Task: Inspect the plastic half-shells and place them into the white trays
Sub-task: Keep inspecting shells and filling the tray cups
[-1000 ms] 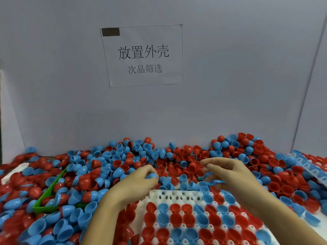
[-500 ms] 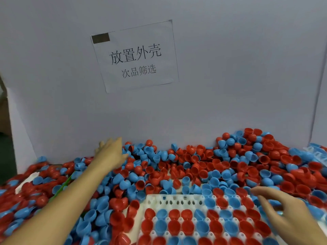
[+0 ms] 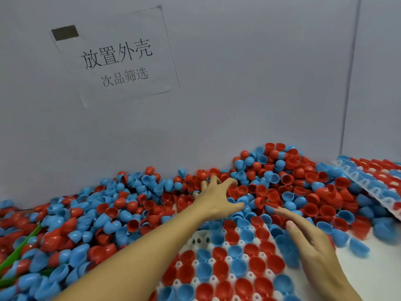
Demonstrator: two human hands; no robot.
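A deep heap of red and blue plastic half-shells (image 3: pixel 121 205) covers the table against the grey back wall. In front of me lies a white tray (image 3: pixel 198 240) with red and blue shells seated open side up in its cups. My left hand (image 3: pixel 217 198) reaches over the tray's far edge, fingers spread, palm down on the loose shells behind it. My right hand (image 3: pixel 308 242) lies flat on the tray's right side, fingers straight and pointing at the heap. Neither hand visibly grips a shell.
A second filled white tray (image 3: pixel 368 187) leans on the heap at the right. A green bin edge (image 3: pixel 19 246) shows among shells at the left. A paper sign (image 3: pixel 115 57) hangs on the back wall. A bare white surface (image 3: pixel 373 268) lies at the lower right.
My left hand swung from the far left of the heap to the shells just behind the tray. My right hand slid forward along the tray's right side. The view tilted and shifted.
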